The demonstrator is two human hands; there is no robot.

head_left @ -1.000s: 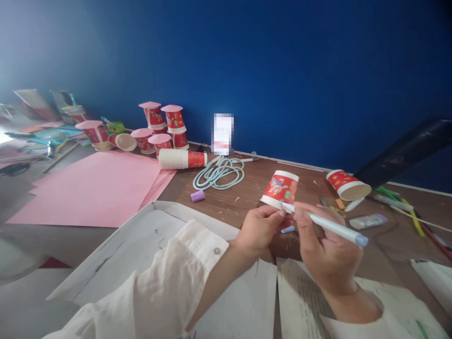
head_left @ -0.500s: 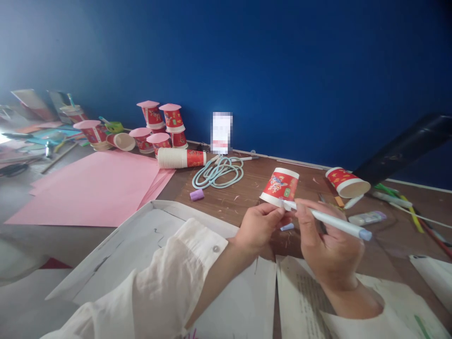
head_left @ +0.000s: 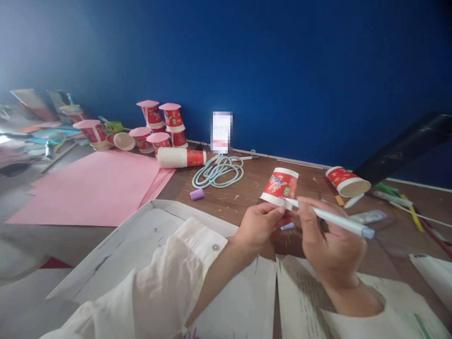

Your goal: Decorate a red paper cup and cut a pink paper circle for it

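Note:
A red paper cup (head_left: 280,184) with a printed figure is held upside down, its wide white rim lowest. My left hand (head_left: 259,223) is closed on that rim from the near side, thumb in front. Between the thumb and fingers of my right hand (head_left: 330,247) is a white marker pen (head_left: 337,220) with a pale blue end. Its tip meets the cup's lower right side, just above the rim. Below the cup lies a small pale blue cap (head_left: 287,226) on the brown table (head_left: 226,205).
A cable (head_left: 219,172) lies coiled before a lit phone (head_left: 221,132) at the blue wall. Left are nested paper cups (head_left: 176,158), stacked cups with pink discs (head_left: 172,117) and pink paper sheets (head_left: 95,188). Another cup (head_left: 341,179) lies at right, near a black tube (head_left: 406,146).
The marker's tip has shifted slightly right and up along the cup, my right hand moving with it. My left hand and the cup are almost still.

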